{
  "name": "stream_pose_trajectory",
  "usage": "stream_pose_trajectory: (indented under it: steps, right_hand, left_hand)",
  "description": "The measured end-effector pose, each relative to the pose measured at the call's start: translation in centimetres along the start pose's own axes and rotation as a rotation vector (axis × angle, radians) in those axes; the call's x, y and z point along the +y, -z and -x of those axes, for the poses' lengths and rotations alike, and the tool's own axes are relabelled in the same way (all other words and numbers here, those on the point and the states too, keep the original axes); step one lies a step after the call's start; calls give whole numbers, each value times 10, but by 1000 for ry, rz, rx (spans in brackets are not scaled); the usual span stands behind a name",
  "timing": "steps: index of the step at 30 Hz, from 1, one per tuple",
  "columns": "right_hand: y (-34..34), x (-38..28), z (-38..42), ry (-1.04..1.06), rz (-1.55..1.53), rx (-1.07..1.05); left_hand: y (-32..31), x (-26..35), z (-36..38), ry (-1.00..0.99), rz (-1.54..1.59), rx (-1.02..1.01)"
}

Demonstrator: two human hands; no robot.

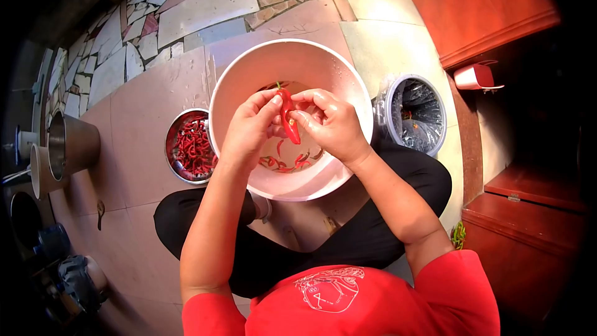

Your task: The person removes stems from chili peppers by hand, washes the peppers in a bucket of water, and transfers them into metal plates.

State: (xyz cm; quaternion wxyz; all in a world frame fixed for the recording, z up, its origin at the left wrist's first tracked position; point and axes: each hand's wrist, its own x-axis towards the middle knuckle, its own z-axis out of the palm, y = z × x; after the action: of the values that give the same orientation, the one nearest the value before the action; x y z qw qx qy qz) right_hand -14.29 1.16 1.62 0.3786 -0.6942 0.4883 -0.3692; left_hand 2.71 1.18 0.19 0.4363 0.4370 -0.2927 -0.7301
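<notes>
A large red chili pepper [288, 114] with a green stem is held between both hands, above a big pale basin [311, 62]. My left hand [254, 123] pinches it near the stem end. My right hand [333, 126] grips its side with thumb and fingers, and a small yellowish spot shows on the pepper by the thumb. In the basin's water lie several smaller red chilies [283, 165], partly hidden by the hands. A metal bowl [169, 157] heaped with small red chilies [191, 143] stands just left of the basin.
To the right stands a bin [443, 115] lined with clear plastic, with small scraps inside. Metal pots [78, 143] and a spoon [101, 211] are at the left. A red wooden cabinet [522, 230] borders the right side, with green peppers [458, 235] beside it.
</notes>
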Motion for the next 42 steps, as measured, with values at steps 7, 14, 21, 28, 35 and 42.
stream_pose_trajectory:
  steps: [7,14,21,28,35,42]
  right_hand:
    - [-2,7,0,301,191,70]
    - [-10,15,3,216,104,124]
    - [-18,33,1,-259,-622,178]
    - [8,37,-6,-560,-1189,72]
    - [9,29,-7,-434,-511,-116]
    - [7,23,-5,-392,-371,-243]
  left_hand:
    - [-8,-1,3,8,-146,45]
    - [-9,-14,1,-43,-211,61]
    - [-16,-14,2,-77,-72,85]
    - [-4,1,-1,-136,189,80]
    - [-7,-5,-1,-209,-79,41]
    - [-8,-7,-2,-233,-217,110]
